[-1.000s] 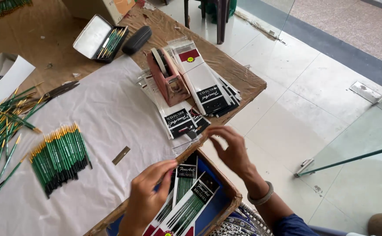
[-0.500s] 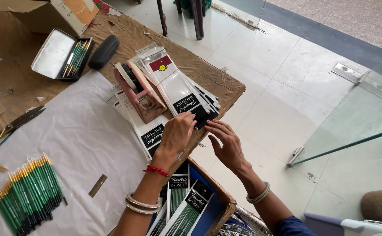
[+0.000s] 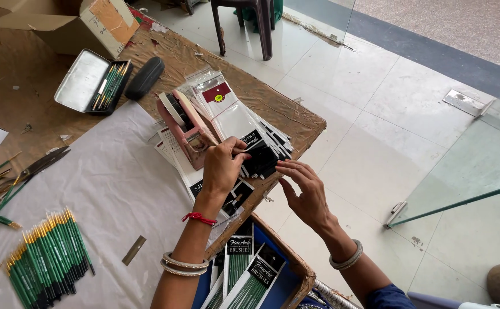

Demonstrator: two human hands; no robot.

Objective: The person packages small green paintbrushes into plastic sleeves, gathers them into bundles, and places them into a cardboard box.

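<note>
My left hand (image 3: 224, 166) reaches over the table's corner and pinches the top one of a stack of clear plastic sleeves with black header cards (image 3: 244, 129). My right hand (image 3: 302, 191) hovers just right of the stack's near end, fingers spread, touching the black ends of the sleeves. A pink tape dispenser (image 3: 184, 126) stands right beside the stack on its left. Below my arms an open cardboard box (image 3: 295, 269) holds packed sets of green brushes (image 3: 244, 274).
A bundle of green-handled brushes (image 3: 47, 257) lies on white paper (image 3: 107, 189) at the left, with loose brushes further left. An open metal tin with brushes (image 3: 92, 86), a dark case (image 3: 144, 77), a cardboard carton (image 3: 61, 23), a small metal strip (image 3: 134, 250). Tiled floor and a glass panel at right.
My left hand rose from the box up to the stack of sleeves and now grips one. My right hand moved close to the stack's end. The view shifted left.
</note>
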